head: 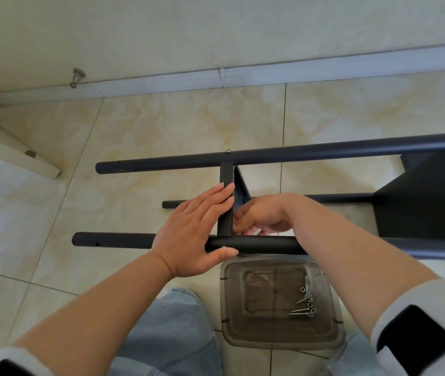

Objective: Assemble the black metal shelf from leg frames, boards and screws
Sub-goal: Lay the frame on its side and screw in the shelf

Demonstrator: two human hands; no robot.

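The black metal shelf lies on its side on the tiled floor. Its far leg tube (297, 154) carries a screw head (227, 151) where a narrow black board (226, 210) meets it. My left hand (194, 234) lies with straight fingers flat against the board's left face, thumb under the near leg tube (113, 240). My right hand (262, 215) reaches behind the board with fingers curled at its near end; what they hold is hidden. A wider black board (427, 196) sits fixed between the legs at the right.
A clear plastic tub (281, 337) stands on the floor below the near tube, with several screws and washers (304, 305) inside. A third black tube (172, 204) shows behind my hands. A white wall with skirting (216, 77), a doorstop (77, 77) and a cream door edge (12, 147) bound the floor.
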